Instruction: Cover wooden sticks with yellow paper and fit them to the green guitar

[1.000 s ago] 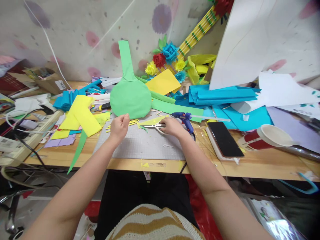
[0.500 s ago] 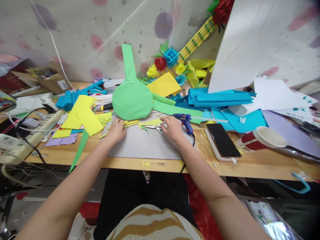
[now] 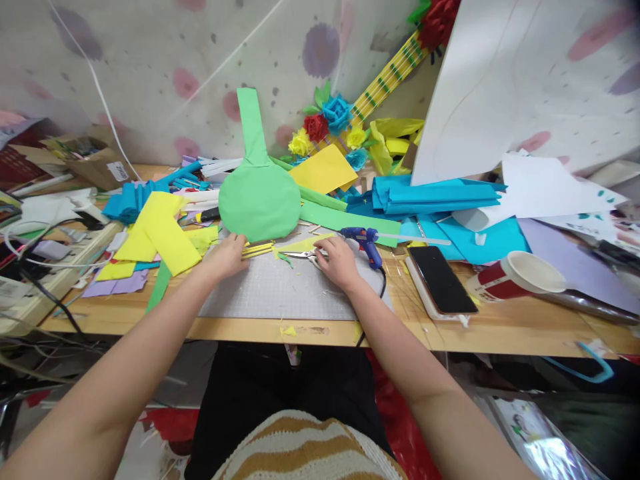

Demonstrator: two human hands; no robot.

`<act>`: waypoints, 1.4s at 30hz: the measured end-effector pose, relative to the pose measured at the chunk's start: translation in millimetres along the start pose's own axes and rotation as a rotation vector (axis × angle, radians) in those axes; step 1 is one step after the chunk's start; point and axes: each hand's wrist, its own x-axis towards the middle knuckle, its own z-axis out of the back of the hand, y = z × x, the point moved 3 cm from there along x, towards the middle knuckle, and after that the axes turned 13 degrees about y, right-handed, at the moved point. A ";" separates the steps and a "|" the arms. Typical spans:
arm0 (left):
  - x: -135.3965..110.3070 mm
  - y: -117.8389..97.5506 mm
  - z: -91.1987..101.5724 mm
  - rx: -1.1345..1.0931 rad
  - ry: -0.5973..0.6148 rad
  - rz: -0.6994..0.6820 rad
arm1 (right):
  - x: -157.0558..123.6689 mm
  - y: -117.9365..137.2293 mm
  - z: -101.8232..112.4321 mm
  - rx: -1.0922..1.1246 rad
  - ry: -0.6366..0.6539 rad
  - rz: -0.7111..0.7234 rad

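Note:
My left hand (image 3: 229,255) is closed around one end of a small bundle of thin yellow sticks (image 3: 259,249), which lie low over the grey cutting mat (image 3: 280,297). My right hand (image 3: 337,262) curls over the handles of a pair of scissors (image 3: 299,255); the blades point left toward the sticks. Beneath the blades are a yellow paper strip (image 3: 320,243) and small green scraps. Just behind both hands lies a round green paper-covered shape (image 3: 260,202) with a long neck. Right of my right hand is a blue glue gun (image 3: 367,243) with a clear glue stick in it.
A phone (image 3: 443,279) and a paper cup (image 3: 517,277) stand to the right. Folded yellow paper (image 3: 170,240) lies left. Rolled blue paper (image 3: 435,195), paper flowers (image 3: 335,113) and a white board (image 3: 460,93) are at the back. A power strip (image 3: 65,273) with cables sits far left.
The view has shifted slightly. My left hand has moved a little left along the sticks, while my right hand stays at the scissors.

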 end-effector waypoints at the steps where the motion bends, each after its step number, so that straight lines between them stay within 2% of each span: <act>1: 0.3 -0.7 1.3 -0.001 0.001 -0.001 | 0.1 0.6 -0.3 0.006 0.011 -0.005; 8: 2.6 -9.6 2.5 0.062 0.108 -0.001 | 2.3 3.8 -4.6 0.024 0.038 -0.028; 14: -3.6 -7.4 1.9 0.031 0.095 -0.016 | -0.2 7.3 -14.6 -0.024 0.041 0.002; 17: -10.9 -7.6 18.4 -0.052 0.038 -0.054 | -0.1 5.2 -17.7 -0.053 0.008 -0.021; 19: -16.2 -10.2 33.8 -0.103 0.043 -0.108 | 1.3 2.3 -18.8 -0.062 -0.016 -0.062; 22: -20.6 -12.6 53.2 -0.164 0.168 -0.175 | 3.4 -1.2 -19.5 -0.061 -0.040 -0.101; 26: -19.2 -3.1 66.3 -0.267 0.311 -0.202 | 3.9 -3.2 -19.5 -0.056 -0.063 -0.121; 27: -18.3 0.8 69.3 -0.313 0.299 -0.211 | 3.9 -3.4 -19.6 -0.055 -0.060 -0.126; 29: -16.6 8.3 78.1 -0.464 0.186 -0.237 | 3.6 -3.3 -19.5 -0.051 -0.051 -0.131; 32: -16.5 14.2 97.1 -0.842 -0.074 -0.296 | 2.6 -2.2 -18.2 -0.038 -0.058 -0.128; 34: -17.1 12.1 108.6 -1.132 -0.244 -0.377 | 1.6 -1.1 -16.7 -0.025 -0.067 -0.124; 36: -17.0 5.6 113.1 -1.308 -0.382 -0.435 | 0.7 -0.3 -15.2 -0.010 -0.078 -0.125; 39: -14.9 -8.7 98.0 -1.391 -0.484 -0.433 | -0.6 -0.8 -13.4 0.015 -0.098 -0.141; 42: -12.8 -22.8 61.0 -1.408 -0.480 -0.440 | -1.7 -4.2 -13.2 0.062 -0.112 -0.188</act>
